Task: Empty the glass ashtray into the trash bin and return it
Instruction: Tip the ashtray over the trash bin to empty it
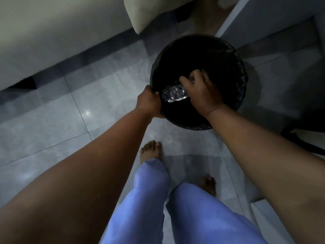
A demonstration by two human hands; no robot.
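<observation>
The right hand holds the glass ashtray over the mouth of the trash bin, fingers and thumb closed around the ashtray's right end. The ashtray is tipped on its side, its clear body poking out to the left of the hand, above the dark inside of the bin. What lies in the bin cannot be made out; the inside is black.

The left hand is clamped on the bin's left near rim, fingers curled over the edge into the opening and the back of the hand outside.

The bin is round and black, with a dark liner creased along its right rim. It stands on a grey tiled floor. Just beyond it, to the far left, is the corner of a pale upholstered seat, and a pale wall with a dark skirting runs along the left.

Near the bottom, two bare feet and blue trouser legs stand just short of the bin, the left foot ahead of the right
</observation>
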